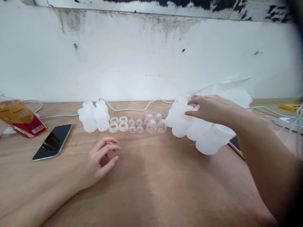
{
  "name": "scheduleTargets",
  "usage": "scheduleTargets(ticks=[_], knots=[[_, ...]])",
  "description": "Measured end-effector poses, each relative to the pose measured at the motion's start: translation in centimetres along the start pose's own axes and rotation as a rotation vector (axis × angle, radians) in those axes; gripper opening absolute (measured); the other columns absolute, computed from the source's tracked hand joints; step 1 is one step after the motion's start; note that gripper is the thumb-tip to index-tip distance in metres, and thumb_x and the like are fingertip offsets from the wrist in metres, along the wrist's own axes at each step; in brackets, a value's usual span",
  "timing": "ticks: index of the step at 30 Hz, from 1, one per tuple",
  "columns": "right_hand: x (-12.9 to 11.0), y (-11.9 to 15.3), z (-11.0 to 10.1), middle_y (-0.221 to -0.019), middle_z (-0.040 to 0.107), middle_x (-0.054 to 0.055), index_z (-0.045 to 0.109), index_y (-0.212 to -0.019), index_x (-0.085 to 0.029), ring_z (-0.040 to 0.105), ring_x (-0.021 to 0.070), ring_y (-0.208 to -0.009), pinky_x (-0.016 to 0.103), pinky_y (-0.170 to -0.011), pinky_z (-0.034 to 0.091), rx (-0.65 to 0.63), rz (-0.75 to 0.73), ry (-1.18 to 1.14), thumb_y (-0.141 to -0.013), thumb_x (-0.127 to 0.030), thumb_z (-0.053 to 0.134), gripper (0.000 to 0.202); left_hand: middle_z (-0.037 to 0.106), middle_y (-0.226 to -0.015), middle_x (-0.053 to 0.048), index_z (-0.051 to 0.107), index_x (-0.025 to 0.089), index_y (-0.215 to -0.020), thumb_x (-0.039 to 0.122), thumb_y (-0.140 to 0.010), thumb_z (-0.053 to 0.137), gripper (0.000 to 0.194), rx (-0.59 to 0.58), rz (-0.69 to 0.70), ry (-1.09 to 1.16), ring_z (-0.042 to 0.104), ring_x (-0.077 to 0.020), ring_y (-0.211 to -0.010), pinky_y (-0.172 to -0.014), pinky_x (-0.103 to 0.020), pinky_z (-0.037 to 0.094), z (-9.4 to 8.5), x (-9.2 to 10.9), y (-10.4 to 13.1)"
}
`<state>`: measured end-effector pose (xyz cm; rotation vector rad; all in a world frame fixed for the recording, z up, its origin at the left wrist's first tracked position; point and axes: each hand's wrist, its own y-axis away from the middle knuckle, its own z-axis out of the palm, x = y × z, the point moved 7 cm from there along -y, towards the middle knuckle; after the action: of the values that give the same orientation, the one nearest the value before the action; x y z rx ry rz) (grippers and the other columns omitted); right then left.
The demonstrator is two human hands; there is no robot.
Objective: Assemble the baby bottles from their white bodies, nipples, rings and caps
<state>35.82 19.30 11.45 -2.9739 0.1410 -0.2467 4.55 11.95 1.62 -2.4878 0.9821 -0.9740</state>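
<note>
My left hand rests over the table with its fingers loosely curled, apart and holding nothing. On the right, my right hand reaches over a group of frosted white baby bottles. Its thumb and index finger are around the clear domed cap of one bottle; the other fingers are hidden. Left of that group, loose parts stand in small sets: clear caps, clear nipples, frosted collar rings and uncapped bottle bodies.
A phone lies at the left, near a red and yellow package. A white cable runs along the wall. Behind the bottles is a crumpled plastic bag. A second dark device is partly hidden under my right arm.
</note>
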Motion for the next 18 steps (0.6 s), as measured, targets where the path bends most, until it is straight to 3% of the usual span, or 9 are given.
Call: scheduleTargets(ticks=[6, 18], knots=[[-0.12, -0.03, -0.01, -0.107, 0.059, 0.008, 0.056, -0.109, -0.019, 0.052, 0.0271, -0.094, 0.032, -0.061, 0.039, -0.011, -0.011, -0.019, -0.074, -0.045, 0.046, 0.044, 0.045, -0.109, -0.006, 0.051, 0.021, -0.096, 0.018, -0.083, 0.042, 0.016, -0.010, -0.006, -0.003, 0.052, -0.0076, -0.066, -0.061, -0.024, 0.049, 0.02, -0.05, -0.08], [-0.15, -0.07, 0.04, -0.108, 0.058, 0.008, 0.054, -0.110, -0.019, 0.050, 0.0269, -0.098, 0.034, -0.066, 0.041, -0.035, -0.023, -0.047, -0.074, -0.045, 0.046, 0.045, 0.045, -0.109, -0.007, 0.050, 0.020, -0.097, 0.017, -0.084, 0.041, 0.016, -0.028, -0.005, 0.008, 0.054, -0.0112, -0.076, -0.062, -0.024, 0.049, 0.12, 0.09, 0.00]])
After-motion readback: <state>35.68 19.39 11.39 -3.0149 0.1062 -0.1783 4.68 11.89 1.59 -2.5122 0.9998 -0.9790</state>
